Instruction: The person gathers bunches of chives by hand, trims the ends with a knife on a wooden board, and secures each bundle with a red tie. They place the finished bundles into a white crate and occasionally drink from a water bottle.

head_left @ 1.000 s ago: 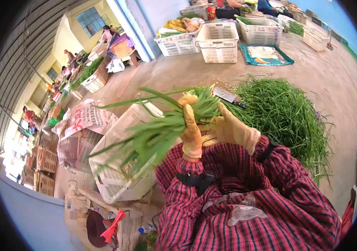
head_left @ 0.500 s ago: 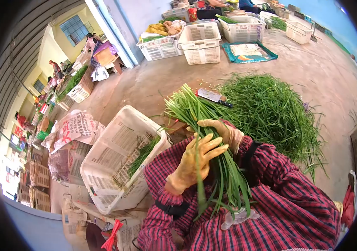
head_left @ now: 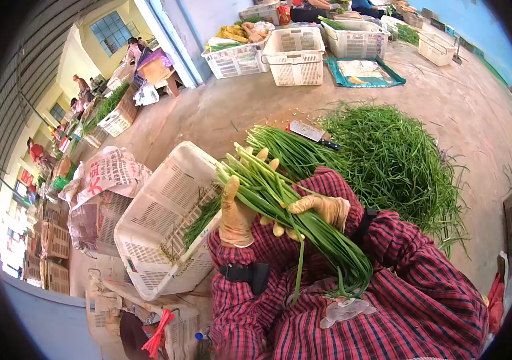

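Note:
Both my hands wear yellowed gloves and are on one bunch of chives (head_left: 268, 201), its pale stalk ends to the upper left and leaves hanging over my lap. My right hand (head_left: 323, 210) is closed round its middle, thumb on top and fingertips showing below. My left hand (head_left: 238, 210) cups the stalk end from beneath; its thumb stands at the near side and fingertips show beyond the stalks. Another bunch of chives (head_left: 286, 147) lies just beyond, beside a knife (head_left: 307, 130) with a black handle. A large loose heap of chives (head_left: 394, 156) spreads to the right.
At my left a white plastic crate (head_left: 148, 216) leans tilted, some chives inside. A printed sack (head_left: 112, 171) lies beyond it. More crates (head_left: 295, 66) and a teal-edged bag (head_left: 364, 72) stand across the floor. People work at the far back and through the doorway.
My left hand has moved from the leaves to under the stalk end. The bunch has tilted flatter and left, uncovering the other bunch on the floor. My right hand keeps its hold.

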Tool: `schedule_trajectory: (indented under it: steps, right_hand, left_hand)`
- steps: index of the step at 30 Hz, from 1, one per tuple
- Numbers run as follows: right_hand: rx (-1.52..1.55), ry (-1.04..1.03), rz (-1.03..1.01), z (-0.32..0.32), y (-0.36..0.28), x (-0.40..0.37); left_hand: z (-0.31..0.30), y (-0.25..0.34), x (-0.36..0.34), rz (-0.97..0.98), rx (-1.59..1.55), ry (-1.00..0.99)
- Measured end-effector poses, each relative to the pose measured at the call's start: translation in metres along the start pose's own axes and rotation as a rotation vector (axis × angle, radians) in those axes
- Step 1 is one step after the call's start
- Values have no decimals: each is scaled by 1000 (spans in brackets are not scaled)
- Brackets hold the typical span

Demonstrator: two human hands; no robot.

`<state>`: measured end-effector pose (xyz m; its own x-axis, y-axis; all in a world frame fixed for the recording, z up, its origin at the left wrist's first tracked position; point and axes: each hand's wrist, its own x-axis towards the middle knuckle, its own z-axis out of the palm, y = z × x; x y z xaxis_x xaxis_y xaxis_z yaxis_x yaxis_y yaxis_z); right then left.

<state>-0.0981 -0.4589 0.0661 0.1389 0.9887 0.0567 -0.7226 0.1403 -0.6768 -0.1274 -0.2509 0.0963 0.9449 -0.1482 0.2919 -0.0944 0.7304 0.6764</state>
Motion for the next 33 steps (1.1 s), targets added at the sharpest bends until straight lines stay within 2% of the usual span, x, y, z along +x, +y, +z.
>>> schedule_trajectory:
  steps: [1, 3, 6, 8, 9, 11, 13, 14, 15, 17, 19, 20, 21, 23, 25, 27, 28, 29, 30, 33]
  right_hand:
    - [36, -33, 10, -4, 5, 2]
    - [72, -28, 23, -6, 12, 2]
    - [38, 47, 41, -5, 15, 2]
    - [-126, 304, 121, -18, 16, 0]
    - [-340, 470, 108, -6, 1, -1]
    - [-501, 717, -91, 8, -18, -4]
    - [-595, 780, -459, -10, -30, -6]
    - [-790, 826, -607, -15, -35, -3]
    - [-964, 836, -603, 5, -48, -2]
    - [-1497, 705, -693, 24, -63, 11]
    - [-1874, 564, -756, 21, -67, 29]
    - [-2018, 514, -798, 10, -71, 41]
    - [-2007, 490, -824, 10, -75, 48]
    - [-2155, 476, -734, 7, -82, 53]
    - [-2177, 439, -642, 3, -87, 52]
    - [-2063, 241, -697, -8, -95, 49]
    - [-2060, 228, -707, -5, -96, 47]
    - [-2008, 214, -613, -2, -98, 42]
    - [-1954, 202, -518, 1, -100, 38]
    - [-1929, 237, -418, 1, -102, 33]
  left_hand:
    - [3, -3, 3, -4, -4, 0]
    - [10, -9, 9, 19, -86, -132]
    - [-5, -23, 4, 28, -180, -40]
    - [-7, -26, 2, 60, -254, 50]
    - [-12, -28, 1, 59, -256, 53]
    - [-25, -31, 1, 59, -235, 56]
    - [-26, -32, 2, 60, -198, 68]
    - [-25, -32, 3, 57, -195, 90]
    - [-25, -32, 3, 52, -191, 110]
    - [-20, -31, 2, 19, -191, 126]
    - [-5, -29, 6, 2, -168, 221]
    - [-11, -28, 9, -30, -69, 121]
    - [-15, -30, 5, -23, -62, 238]
    - [-36, -29, -5, -93, 27, 204]
    - [-36, -30, -8, -171, 20, 269]
    - [-41, -29, -8, -143, 48, 237]
    - [-43, -28, -11, -202, 37, 234]
    - [-44, -29, -11, -262, 25, 229]
    - [-39, -27, -9, -234, -8, 200]
    - [-31, -27, -7, -196, 55, 213]
